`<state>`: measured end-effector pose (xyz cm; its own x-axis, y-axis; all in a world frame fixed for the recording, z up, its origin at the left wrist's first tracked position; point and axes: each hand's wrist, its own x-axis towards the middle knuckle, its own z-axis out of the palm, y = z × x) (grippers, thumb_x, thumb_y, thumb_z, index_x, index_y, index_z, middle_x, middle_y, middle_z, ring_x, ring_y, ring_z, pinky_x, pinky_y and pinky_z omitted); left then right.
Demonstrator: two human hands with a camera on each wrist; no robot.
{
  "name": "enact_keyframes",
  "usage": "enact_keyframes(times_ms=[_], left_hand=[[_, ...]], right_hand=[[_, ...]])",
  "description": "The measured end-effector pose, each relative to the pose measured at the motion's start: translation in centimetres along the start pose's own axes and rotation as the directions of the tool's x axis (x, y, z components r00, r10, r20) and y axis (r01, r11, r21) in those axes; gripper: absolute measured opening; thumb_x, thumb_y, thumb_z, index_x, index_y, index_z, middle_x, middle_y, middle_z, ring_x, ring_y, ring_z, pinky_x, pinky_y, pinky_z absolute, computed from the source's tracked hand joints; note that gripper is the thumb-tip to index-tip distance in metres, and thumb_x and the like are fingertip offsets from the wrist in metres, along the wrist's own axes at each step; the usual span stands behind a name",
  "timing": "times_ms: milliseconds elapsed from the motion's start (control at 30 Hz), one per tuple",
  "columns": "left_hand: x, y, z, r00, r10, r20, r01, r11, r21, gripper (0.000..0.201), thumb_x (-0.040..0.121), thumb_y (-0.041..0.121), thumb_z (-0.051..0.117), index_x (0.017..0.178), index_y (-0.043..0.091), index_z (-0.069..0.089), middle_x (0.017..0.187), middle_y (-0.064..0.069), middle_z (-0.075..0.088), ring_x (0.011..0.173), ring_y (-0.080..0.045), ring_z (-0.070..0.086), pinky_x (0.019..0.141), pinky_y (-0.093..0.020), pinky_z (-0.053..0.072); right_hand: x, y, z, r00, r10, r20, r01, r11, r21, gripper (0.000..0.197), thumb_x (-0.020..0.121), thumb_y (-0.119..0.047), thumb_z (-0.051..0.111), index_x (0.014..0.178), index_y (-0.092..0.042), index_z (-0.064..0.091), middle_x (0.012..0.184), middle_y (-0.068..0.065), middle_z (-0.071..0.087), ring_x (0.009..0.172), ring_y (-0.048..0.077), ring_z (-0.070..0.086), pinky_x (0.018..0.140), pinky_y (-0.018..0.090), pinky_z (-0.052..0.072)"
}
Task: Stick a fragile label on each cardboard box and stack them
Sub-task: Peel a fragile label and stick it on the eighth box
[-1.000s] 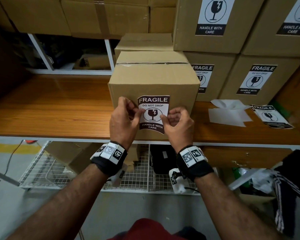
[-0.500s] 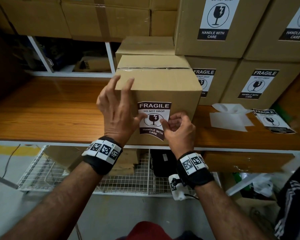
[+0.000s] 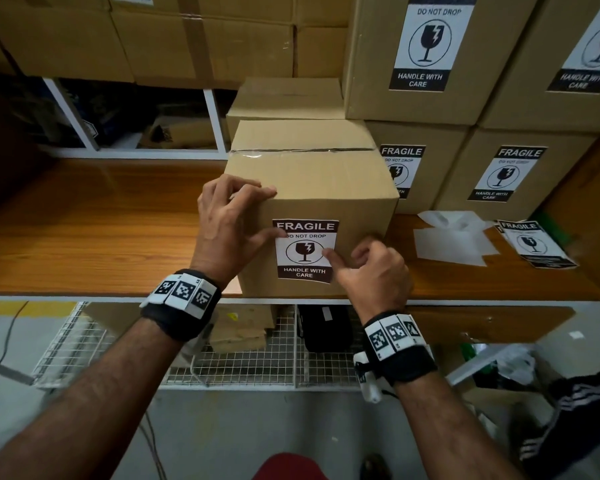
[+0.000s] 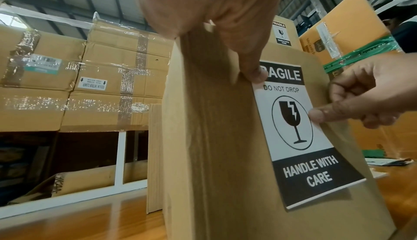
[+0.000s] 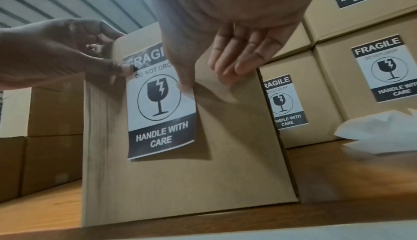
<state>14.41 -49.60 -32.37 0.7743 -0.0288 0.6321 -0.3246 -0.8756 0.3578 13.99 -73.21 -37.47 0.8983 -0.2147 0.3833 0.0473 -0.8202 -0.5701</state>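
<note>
1. Fragile label [image 3: 305, 251]: we log it on the front face of the cardboard box [image 3: 312, 174], upright, printed FRAGILE / DO NOT DROP / HANDLE WITH CARE. Its lower edge stands slightly off the cardboard in both wrist views. Half a second ago the bottom edge looked wavier; we now read it flatter.
2. Cardboard box: one unit, taped shut along the top, standing at the front edge of the wooden worktop [image 3: 101, 230]. Position matches the earlier frames.
3. Left hand [image 3: 227, 230]: thumb tip pressed on the label's upper left corner, the other fingers [image 3: 257, 194] bent over the box's top front edge. Grasping nothing; it steadies and presses. Earlier these fingers were spread higher, flat on the top.
4. Right hand [image 3: 374, 271]: thumb tip pressed on the label's right edge beside the glass symbol; the remaining fingers loosely extended against the box face, holding nothing. Placement is nearly as before.
5. Labelled boxes [image 3: 520, 168]: stacked two levels high to the right of the box, touching the worktop and each other, each bearing the same label.
6. Plain box [image 3: 284, 98]: directly behind the worked box.
7. Spare labels [image 3: 534, 244]: a small pile on the worktop, far right.
8. White backing papers [image 3: 454, 237]: crumpled, lying between the box and the spare labels.
9. Wire rack [image 3: 257, 365]: below the worktop.
</note>
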Motion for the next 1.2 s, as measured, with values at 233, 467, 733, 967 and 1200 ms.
enact_keyframes(times_ms=[233, 467, 733, 967, 1200], left_hand=[[0.5, 0.0, -0.3, 1.0, -0.002, -0.003, 0.002, 0.993, -0.118, 0.051, 0.082, 0.057, 0.072, 0.118, 0.022, 0.072, 0.12, -0.006, 0.057, 0.114, -0.02, 0.041, 0.094, -0.041, 0.034], [0.3, -0.7, 0.1, 0.999, 0.038, -0.028, -0.041, 0.993, -0.11, 0.054, 0.083, 0.06, 0.071, 0.121, 0.022, 0.07, 0.121, -0.008, 0.058, 0.114, -0.024, 0.043, 0.095, -0.041, 0.034], [0.1, 0.2, 0.8, 0.995, 0.081, -0.058, -0.073, 0.989, 0.125, 0.085, 0.06, 0.07, 0.086, 0.121, 0.018, 0.057, 0.118, -0.018, 0.055, 0.111, -0.029, 0.039, 0.094, -0.053, 0.04], [1.2, 2.5, 1.4, 0.984, -0.067, -0.166, 0.09, 0.987, 0.134, 0.087, 0.059, 0.092, 0.069, 0.1, 0.016, 0.059, 0.106, -0.01, 0.052, 0.101, -0.025, 0.041, 0.09, -0.044, 0.036], [1.0, 2.7, 1.5, 0.991, -0.063, -0.121, 0.078, 0.989, 0.126, 0.076, 0.069, 0.084, 0.068, 0.104, 0.016, 0.06, 0.111, -0.011, 0.053, 0.105, -0.026, 0.04, 0.093, -0.044, 0.036]], right_hand=[[2.4, -1.5, -1.5, 0.846, -0.378, -0.376, 0.385, 0.921, -0.059, 0.066, 0.072, -0.048, 0.087, 0.123, -0.021, 0.055, 0.125, 0.01, 0.043, 0.111, 0.028, 0.046, 0.092, 0.029, 0.041], [3.6, -0.5, -0.8, 0.845, -0.483, -0.227, 0.453, 0.874, -0.174, 0.095, 0.058, -0.067, 0.091, 0.136, -0.029, 0.051, 0.137, 0.01, 0.057, 0.128, 0.029, 0.041, 0.099, 0.048, 0.042], [5.0, -2.0, -1.2, 0.85, -0.386, -0.36, 0.435, 0.898, 0.064, 0.066, 0.065, -0.079, 0.075, 0.099, -0.022, 0.076, 0.105, 0.008, 0.064, 0.106, 0.024, 0.042, 0.09, 0.047, 0.041], [5.5, 0.1, -1.6, 0.822, -0.475, -0.313, 0.517, 0.853, 0.065, 0.048, 0.077, -0.052, 0.086, 0.115, -0.025, 0.076, 0.114, 0.007, 0.067, 0.106, 0.025, 0.048, 0.085, 0.049, 0.047], [5.9, -0.1, -2.4, 0.842, -0.472, -0.264, 0.506, 0.859, 0.078, 0.047, 0.08, -0.06, 0.077, 0.112, -0.025, 0.076, 0.112, 0.005, 0.066, 0.104, 0.028, 0.049, 0.083, 0.045, 0.046]])
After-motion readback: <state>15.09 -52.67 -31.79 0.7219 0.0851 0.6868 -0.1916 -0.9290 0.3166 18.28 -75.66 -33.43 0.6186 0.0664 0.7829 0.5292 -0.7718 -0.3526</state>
